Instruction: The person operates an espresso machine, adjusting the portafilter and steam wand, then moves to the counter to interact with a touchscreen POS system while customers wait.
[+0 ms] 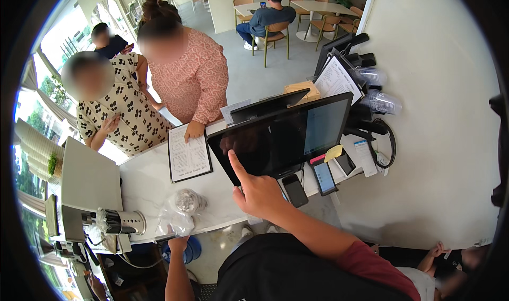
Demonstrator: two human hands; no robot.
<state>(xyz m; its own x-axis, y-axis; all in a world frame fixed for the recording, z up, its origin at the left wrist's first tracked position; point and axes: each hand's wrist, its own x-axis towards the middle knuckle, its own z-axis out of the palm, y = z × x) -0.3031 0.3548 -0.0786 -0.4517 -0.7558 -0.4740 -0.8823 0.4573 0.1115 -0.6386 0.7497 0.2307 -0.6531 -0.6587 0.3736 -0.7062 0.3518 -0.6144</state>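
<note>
My right hand reaches over the counter with its index finger extended at the left part of a black monitor; whether the fingertip touches the screen I cannot tell. Low at the counter's front edge is my left hand, by a dark flat edge and a clear plastic bag; its fingers are mostly hidden. A clear cup with a whitish, crumpled-looking content stands beside the bag. Across the counter, a person in a pink patterned top points at a printed menu on a clipboard.
A person in a flower-patterned top stands at the counter's far side. Phones lie below the monitor. A perforated metal holder and a large pale machine stand left. Stacked plastic cups and cables are at right, near the wall.
</note>
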